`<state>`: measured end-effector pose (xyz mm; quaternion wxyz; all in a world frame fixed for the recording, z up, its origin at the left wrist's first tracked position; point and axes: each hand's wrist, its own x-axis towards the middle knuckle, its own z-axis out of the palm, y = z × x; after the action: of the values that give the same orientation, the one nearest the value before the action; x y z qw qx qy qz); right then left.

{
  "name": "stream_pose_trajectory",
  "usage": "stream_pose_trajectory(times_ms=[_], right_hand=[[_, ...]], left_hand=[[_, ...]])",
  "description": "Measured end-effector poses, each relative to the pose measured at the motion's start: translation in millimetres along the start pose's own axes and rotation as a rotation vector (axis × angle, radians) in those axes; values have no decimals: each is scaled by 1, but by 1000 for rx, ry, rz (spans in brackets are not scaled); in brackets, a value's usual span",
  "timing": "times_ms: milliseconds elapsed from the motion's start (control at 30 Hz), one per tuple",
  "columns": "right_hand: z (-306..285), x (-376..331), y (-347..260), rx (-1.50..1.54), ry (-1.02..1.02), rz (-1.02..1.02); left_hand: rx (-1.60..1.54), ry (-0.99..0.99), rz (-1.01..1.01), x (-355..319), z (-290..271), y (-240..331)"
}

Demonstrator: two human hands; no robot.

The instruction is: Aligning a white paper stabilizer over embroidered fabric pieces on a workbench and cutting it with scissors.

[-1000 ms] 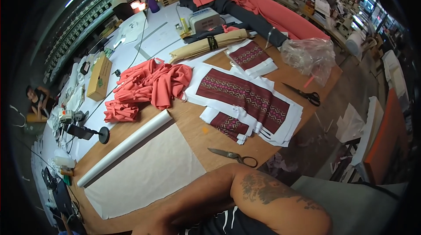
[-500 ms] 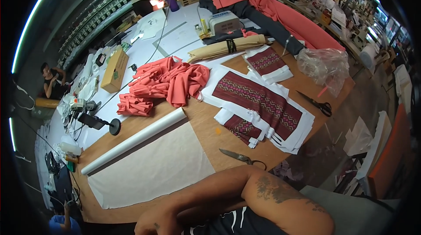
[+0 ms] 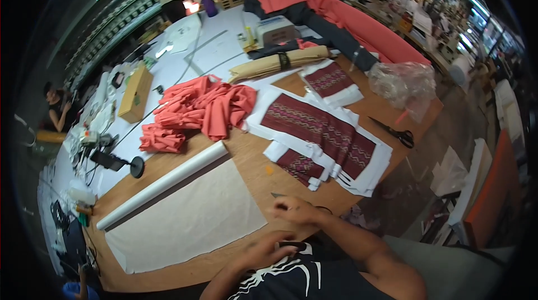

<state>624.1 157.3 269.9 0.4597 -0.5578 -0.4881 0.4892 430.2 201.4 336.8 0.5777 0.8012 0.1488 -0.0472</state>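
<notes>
Bright overhead light, fisheye-bent dark rim

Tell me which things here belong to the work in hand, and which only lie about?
In hand: right hand over the near scissors; left hand; patterned maroon fabric pieces.
Lying about: white paper roll; coral cloth pile; far scissors; plastic bag.

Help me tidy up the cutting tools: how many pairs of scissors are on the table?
2. One pair of scissors lies near the table's right edge below the plastic bag. The other is mostly hidden under the right hand.
</notes>
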Motion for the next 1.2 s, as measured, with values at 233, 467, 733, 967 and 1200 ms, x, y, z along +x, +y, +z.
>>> stream_pose_trajectory(times_ms=[233,467,733,967,1200], right_hand=[[-88,-80,46,-309,754,223],[-139,-118,65,-688,915,158],[-163,-131,59,-935,671,37],[-174,-126,71,-1034,506,87],[-179,-125,71,-1084,438,6]], left_hand=[[-124,896,-350,-104,33,-112],[414,1223,-229,-142,73,-193],[591,1172,-235,-138,78,-199],[604,1156,-319,-135,76,-193],[559,1203,-314,-132,78,-199]])
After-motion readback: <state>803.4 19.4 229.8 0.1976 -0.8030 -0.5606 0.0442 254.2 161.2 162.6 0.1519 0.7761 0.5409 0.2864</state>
